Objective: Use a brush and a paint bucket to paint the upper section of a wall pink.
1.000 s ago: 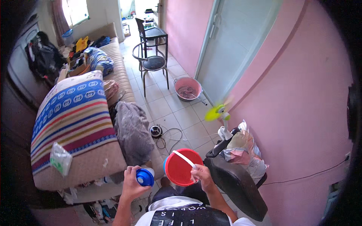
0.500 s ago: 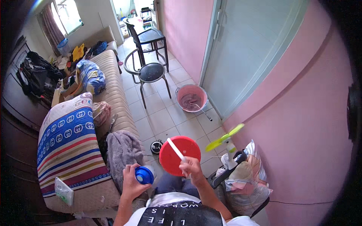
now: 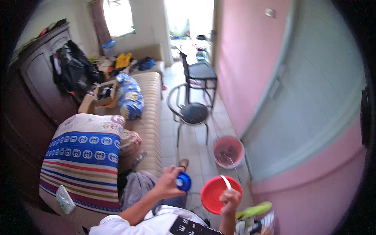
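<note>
— While the sofa (image 3: 150,113) serves as the reference mark, what does each hand carry?

— Item one: left hand (image 3: 169,182), off the sofa's near end, fingers curled and clamped round a small blue round container (image 3: 183,182). Item two: right hand (image 3: 230,199), farther from the sofa toward the pink wall (image 3: 250,58), fingers closed on the rim of a red bowl (image 3: 216,192) and on a white utensil (image 3: 226,183) whose handle slants up across the bowl's edge. Blue container and red bowl sit just beside each other, not touching.

— Goods on the sofa itself?

— Striped and patterned cushion (image 3: 84,160) at the near end, grey cloth (image 3: 137,188) draped beside it, blue printed bundle (image 3: 131,100) at the middle, cardboard box (image 3: 96,103) and loose clothing at the far end.

— Beyond the sofa, on the tiled floor?

— One round-seated metal chair (image 3: 192,113) beside the sofa's middle; a dark chair (image 3: 199,72) behind that. One pink basin (image 3: 228,150) against the pale door (image 3: 313,102), well apart from the sofa. One yellow-green object (image 3: 254,209) by the right hand; kind cannot be told.

— Opposite side?

— Dark wooden cabinet (image 3: 39,86), bags hung on it.
</note>
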Demonstrator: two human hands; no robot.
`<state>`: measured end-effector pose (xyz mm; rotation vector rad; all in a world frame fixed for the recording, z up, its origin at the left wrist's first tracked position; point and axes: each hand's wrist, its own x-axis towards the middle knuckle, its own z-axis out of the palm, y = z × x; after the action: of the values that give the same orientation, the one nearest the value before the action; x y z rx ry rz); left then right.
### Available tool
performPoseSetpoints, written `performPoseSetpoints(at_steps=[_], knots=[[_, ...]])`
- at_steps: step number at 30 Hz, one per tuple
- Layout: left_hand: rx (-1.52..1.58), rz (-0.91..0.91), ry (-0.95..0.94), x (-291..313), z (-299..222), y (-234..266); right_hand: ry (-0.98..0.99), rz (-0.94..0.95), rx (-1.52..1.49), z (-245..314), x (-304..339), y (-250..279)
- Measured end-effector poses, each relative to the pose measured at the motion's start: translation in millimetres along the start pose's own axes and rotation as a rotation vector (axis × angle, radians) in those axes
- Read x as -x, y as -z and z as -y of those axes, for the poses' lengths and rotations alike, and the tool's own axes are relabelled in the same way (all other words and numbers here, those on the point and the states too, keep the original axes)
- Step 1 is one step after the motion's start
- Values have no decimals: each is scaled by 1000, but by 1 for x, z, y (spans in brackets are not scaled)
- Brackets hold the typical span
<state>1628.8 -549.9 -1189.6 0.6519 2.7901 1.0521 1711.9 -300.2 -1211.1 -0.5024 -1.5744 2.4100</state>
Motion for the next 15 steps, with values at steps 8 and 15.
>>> performPoseSetpoints(at_steps=[8,15], knots=[[101,114,-54,-172,121,42,-176,68,-158,-51,-187,-64],[-51,-306,127,-223,175,150,-224,585,-196,-91,-355,-96]])
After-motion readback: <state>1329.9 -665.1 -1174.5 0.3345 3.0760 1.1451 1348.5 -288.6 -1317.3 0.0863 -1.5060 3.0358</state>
